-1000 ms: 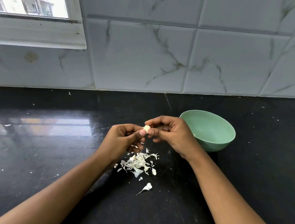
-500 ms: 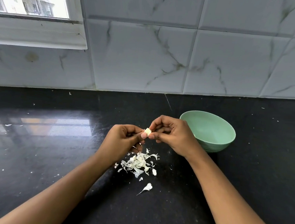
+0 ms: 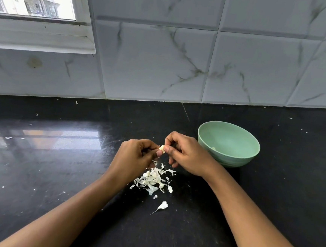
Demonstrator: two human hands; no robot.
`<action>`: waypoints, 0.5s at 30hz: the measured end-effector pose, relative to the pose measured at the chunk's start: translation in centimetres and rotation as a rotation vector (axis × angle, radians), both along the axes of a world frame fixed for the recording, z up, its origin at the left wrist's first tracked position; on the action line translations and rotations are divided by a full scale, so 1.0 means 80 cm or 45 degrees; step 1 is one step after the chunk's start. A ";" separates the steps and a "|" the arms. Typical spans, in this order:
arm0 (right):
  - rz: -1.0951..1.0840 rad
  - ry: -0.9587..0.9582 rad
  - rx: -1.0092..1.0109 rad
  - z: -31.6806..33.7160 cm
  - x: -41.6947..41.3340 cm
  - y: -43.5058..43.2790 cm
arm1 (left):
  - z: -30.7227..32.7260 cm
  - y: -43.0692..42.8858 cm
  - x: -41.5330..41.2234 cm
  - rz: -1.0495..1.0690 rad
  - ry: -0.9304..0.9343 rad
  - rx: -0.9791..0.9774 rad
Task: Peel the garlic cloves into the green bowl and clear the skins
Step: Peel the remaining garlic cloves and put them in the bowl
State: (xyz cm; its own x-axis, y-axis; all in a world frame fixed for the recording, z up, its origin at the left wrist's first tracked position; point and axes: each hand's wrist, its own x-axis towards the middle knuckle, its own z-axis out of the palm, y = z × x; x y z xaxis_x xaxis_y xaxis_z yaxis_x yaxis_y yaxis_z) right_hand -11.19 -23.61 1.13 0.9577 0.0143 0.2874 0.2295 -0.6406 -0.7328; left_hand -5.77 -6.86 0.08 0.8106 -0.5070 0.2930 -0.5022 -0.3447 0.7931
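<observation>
- Both forearms reach in from the near edge of the table (image 3: 56,173) and converge just left of the green bowl (image 3: 231,160).
- Left hand (image 3: 136,158): back of the hand up, fingers curled inward, thumb tip and forefinger pinching the garlic clove (image 3: 162,148).
- Right hand (image 3: 187,154): knuckles raised, forefinger arched over the top and thumb beneath, pinching the same clove from the bowl side. Its back lies just beside the bowl's left wall; contact cannot be told.
- Clove: held above the table, left of the bowl. It is pale and stubby, and its long axis slants slightly, upper end away from the bowl. Which end is the tip is too small to tell.
- Skins (image 3: 153,180): a loose white heap on the table, left of the bowl and nearer the person, under the hands. One stray skin (image 3: 162,205) lies nearer still.
- Bowl upright; one small pale piece (image 3: 213,148) inside.
</observation>
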 end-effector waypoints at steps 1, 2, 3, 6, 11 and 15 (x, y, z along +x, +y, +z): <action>-0.007 -0.022 -0.007 -0.001 0.000 0.001 | 0.000 0.000 0.000 -0.001 0.023 -0.026; -0.024 -0.054 -0.006 -0.001 0.000 0.003 | -0.001 0.000 0.001 -0.002 0.038 -0.049; -0.053 -0.094 0.008 0.001 0.000 0.004 | 0.000 0.000 0.001 -0.003 0.042 -0.067; -0.139 -0.162 0.210 0.003 0.000 0.006 | 0.001 0.000 0.002 0.005 -0.001 -0.064; -0.195 -0.140 0.370 0.003 0.001 0.007 | 0.002 0.002 0.000 0.058 -0.158 0.023; -0.255 -0.124 0.259 0.002 0.002 0.005 | -0.001 0.002 0.000 0.053 -0.274 0.072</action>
State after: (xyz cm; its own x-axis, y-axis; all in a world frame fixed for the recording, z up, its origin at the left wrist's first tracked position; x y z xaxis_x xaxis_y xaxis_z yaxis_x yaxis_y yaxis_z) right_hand -11.05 -23.20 1.27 0.9033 -0.2394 0.3559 0.1890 -0.5228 -0.8313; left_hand -5.73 -6.74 0.01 0.7531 -0.4950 0.4333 -0.6420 -0.4094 0.6482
